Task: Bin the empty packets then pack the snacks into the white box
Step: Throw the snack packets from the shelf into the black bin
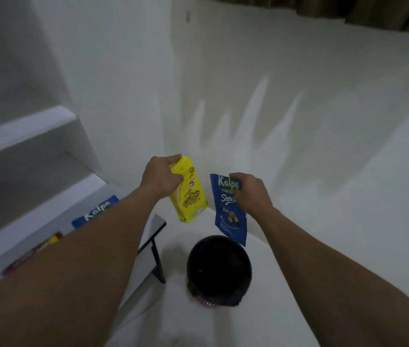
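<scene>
I see a white floor (311, 209) and wall filling most of the view, with white shelving (28, 136) at ten o'clock. A white table (146, 249) with dark legs sits at eight o'clock; on it lie a second blue Kalpa packet (97, 210) and a red-and-yellow packet (48, 244), both partly hidden behind my left forearm. A black round bin (219, 267) stands on the floor at six o'clock, just right of the table. My left hand (161, 177) is above it at twelve o'clock, fingers wrapped tight around the top of a yellow packet (191, 199) that hangs down. My right hand (252, 194), at one o'clock, pinches the upper edge of a blue Kalpa packet (229, 211), whose lower corner hangs just over the bin's rim. The two held packets are near each other, not touching.
</scene>
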